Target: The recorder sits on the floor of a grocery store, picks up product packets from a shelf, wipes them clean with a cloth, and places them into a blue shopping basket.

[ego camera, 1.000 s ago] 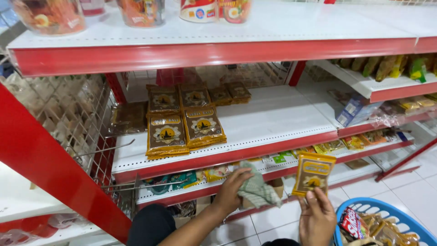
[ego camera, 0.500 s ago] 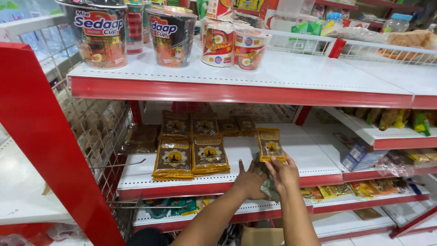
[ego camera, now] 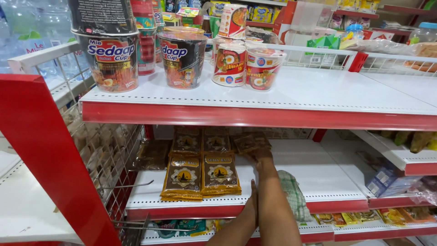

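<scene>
Right hand (ego camera: 261, 152) deep on shelf (ego camera: 318, 182), grips brown packet (ego camera: 249, 142). Left hand (ego camera: 253, 200) on shelf edge by cloth (ego camera: 293, 196); grip unclear.

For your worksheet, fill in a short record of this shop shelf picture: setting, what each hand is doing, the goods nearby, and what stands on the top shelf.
Setting: red and white shop shelving
Right hand: reaches deep into the middle shelf, at a brown packet in the back row; hand mostly hidden
Left hand: edge-on beside the right forearm, by a checked cloth; grip cannot be told
Nearby goods: two stacks of brown-and-gold packets at the front
Top shelf: instant noodle cups
</scene>
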